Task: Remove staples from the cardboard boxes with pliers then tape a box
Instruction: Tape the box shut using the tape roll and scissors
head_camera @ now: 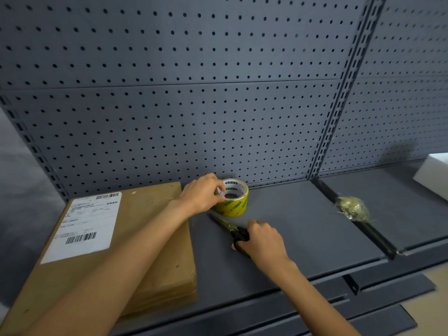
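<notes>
tape [234,198] pinched at the rim by left hand [201,195], scissors [232,230] gripped in right hand [263,241] beside boxes [135,241]; liable to skid if tugged.

tape roll [233,199] yellow, green print | cardboard [155,238] brown | pegboard [169,105] grey, dotted

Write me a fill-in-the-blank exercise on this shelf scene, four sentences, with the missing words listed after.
1. The left hand grips the roll of ____ tape.
2. The right hand holds the black handles of the ____.
3. The flattened cardboard boxes lie to the ____ of the tape.
4. A white shipping ____ with barcodes is stuck on the top box.

Missing words: yellow; scissors; left; label
</notes>
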`<state>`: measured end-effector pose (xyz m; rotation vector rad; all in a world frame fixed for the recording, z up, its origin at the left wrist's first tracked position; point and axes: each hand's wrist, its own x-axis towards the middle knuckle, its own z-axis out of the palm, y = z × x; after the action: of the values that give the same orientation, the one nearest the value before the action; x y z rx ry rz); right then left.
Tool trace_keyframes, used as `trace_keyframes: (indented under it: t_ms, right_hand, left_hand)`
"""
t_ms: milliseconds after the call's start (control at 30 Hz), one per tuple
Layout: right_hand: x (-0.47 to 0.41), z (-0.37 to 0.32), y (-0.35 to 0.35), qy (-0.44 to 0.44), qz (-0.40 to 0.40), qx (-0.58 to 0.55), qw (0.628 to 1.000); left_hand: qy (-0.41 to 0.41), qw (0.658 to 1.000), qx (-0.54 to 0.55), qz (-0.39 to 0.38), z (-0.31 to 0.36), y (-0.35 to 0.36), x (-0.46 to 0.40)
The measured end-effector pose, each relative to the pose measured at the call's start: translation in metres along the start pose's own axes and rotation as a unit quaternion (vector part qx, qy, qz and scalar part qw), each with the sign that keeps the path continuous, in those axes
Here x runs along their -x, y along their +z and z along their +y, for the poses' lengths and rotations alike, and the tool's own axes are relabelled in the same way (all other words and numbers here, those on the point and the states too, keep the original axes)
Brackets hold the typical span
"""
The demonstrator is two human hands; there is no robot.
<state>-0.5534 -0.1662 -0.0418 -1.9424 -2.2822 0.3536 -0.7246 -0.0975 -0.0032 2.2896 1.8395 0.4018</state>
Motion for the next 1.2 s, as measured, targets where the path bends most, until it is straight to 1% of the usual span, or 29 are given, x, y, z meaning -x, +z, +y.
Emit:
trace_keyframes:
  t_ms: [100, 200, 267, 367, 400, 467, 500, 567, 633, 667, 700, 733, 800, 1033, 1200]
  right_hand:
    - [-0.003, 0.0, 0.0, -0.006, -0.004, -0.011, 1.0]
    - [-0.004, -0.004, -0.002, -0.004, -0.013, -0.021, 1.0]
    - [-0.003, -0.008, -0.003, 0.002, -0.004, -0.021, 1.0]
    - [-0.004, -0.016, -0.004, -0.013, 0.041, 0.0, 0.999]
    - [-0.006, -0.02, -0.003, -0.023, 0.054, -0.008, 0.998]
    - [-0.012, -0.028, -0.001, -0.041, 0.064, -0.081, 0.994]
    - [-0.017, -0.034, 0.0, -0.047, 0.05, -0.134, 0.989]
    - [-0.024, -0.048, 0.002, -0.045, -0.009, -0.255, 0.966]
    - [-0.029, -0.063, 0.002, -0.002, -0.095, -0.39, 0.916]
    - [-0.031, -0.069, 0.002, 0.024, -0.137, -0.436, 0.889]
    - [-0.03, -0.075, 0.001, 0.044, -0.164, -0.462, 0.87]
    - [-0.031, -0.079, 0.001, 0.061, -0.175, -0.48, 0.857]
    - [-0.031, -0.084, 0.002, 0.084, -0.17, -0.507, 0.841]
    - [-0.025, -0.1, 0.021, 0.079, -0.13, -0.511, 0.846]
    - [-0.016, -0.106, 0.02, 0.08, -0.153, -0.532, 0.829]
  left_hand:
    - [-0.002, 0.998, 0.034, 0.044, -0.007, -0.014, 0.011]
    - [-0.029, 0.996, 0.032, 0.074, -0.025, -0.028, 0.033]
    - [-0.047, 0.995, 0.026, 0.078, -0.038, -0.033, 0.051]
    - [-0.064, 0.996, 0.003, 0.069, -0.051, -0.034, 0.078]
    - [-0.071, 0.995, -0.004, 0.07, -0.053, -0.035, 0.086]
    - [-0.087, 0.993, -0.017, 0.08, -0.057, -0.037, 0.101]
    - [-0.093, 0.992, -0.025, 0.084, -0.059, -0.038, 0.107]
    - [-0.098, 0.991, -0.034, 0.085, -0.06, -0.039, 0.117]
    - [-0.102, 0.991, -0.029, 0.077, -0.061, -0.038, 0.125]
    - [-0.101, 0.992, -0.026, 0.077, -0.061, -0.037, 0.128]
    - [-0.1, 0.992, -0.022, 0.079, -0.061, -0.035, 0.131]
    - [-0.098, 0.991, -0.02, 0.085, -0.061, -0.033, 0.132]
    - [-0.097, 0.99, -0.017, 0.096, -0.06, -0.032, 0.134]
    - [-0.09, 0.989, -0.026, 0.117, -0.058, -0.031, 0.136]
    - [-0.087, 0.987, -0.037, 0.127, -0.062, -0.03, 0.136]
